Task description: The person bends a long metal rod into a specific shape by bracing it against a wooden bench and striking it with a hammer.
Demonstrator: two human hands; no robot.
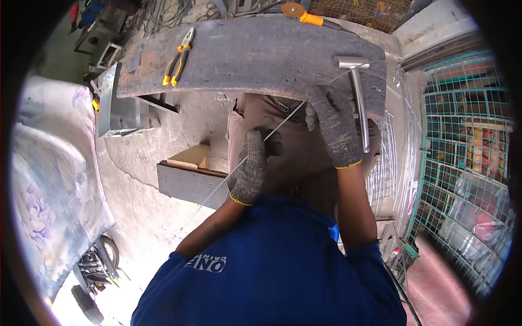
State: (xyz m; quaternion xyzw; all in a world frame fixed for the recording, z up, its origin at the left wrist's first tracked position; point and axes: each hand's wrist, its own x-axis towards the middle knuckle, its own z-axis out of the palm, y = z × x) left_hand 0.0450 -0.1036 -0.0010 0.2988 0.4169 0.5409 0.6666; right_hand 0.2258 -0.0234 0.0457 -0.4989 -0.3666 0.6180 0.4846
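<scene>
A thin metal rod [284,122] runs slantwise from low on the left up towards the bench. My left hand [250,165], in a grey knit glove with a yellow cuff edge, is closed around its lower part. Higher up, my right hand [336,127], gloved alike, pinches the rod at the bench's near edge; some fingertips are hidden. Just right of that hand, an all-metal hammer [357,89] lies on the dark, worn bench [244,57], its handle hanging past the near edge. Pliers [179,58] with yellow-and-black handles rest on the bench's left part.
A yellow-handled tool with a round disc [293,10] lies at the far edge. Green wire mesh [462,114] stands at right, with several thin rods [389,163] beside it. A grey metal box section [187,182] sits on the floor; a flowered cloth [54,163] hangs at left.
</scene>
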